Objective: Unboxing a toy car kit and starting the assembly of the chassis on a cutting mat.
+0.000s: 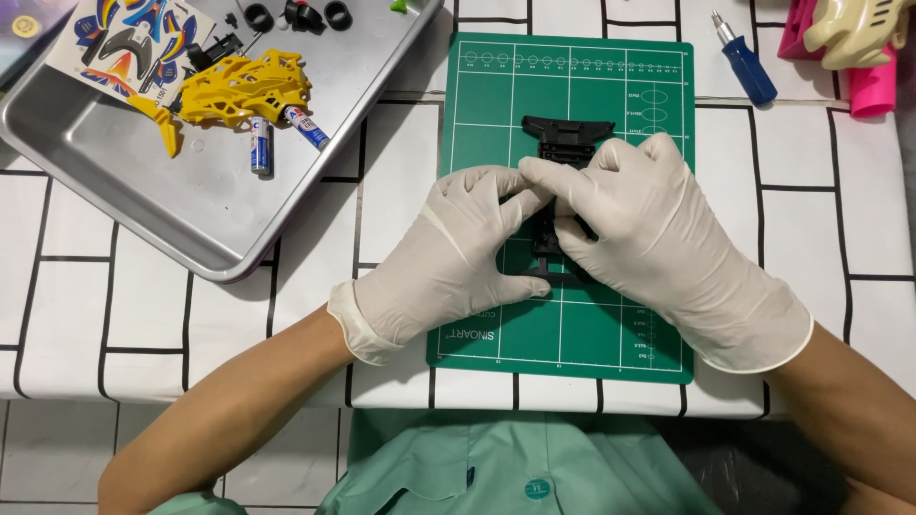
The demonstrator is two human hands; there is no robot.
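Black plastic toy-car chassis (563,143) lies on the green cutting mat (572,334), gripped mid-frame by both gloved hands. Left hand (448,257) is curled on its left edge, right hand (649,229) pinches from the right, fingers closed over it. Risk, as I judge it: uneven squeeze could flex or snap thin plastic. Metal tray (162,181) with yellow body shell (239,91) and batteries (262,148) sits well apart, upper left.

Matt green cutting mat (572,334); upon it, matt black plastic chassis (565,133); left of mat, brushed metal tray (162,191) holding glossy yellow plastic body (243,91).
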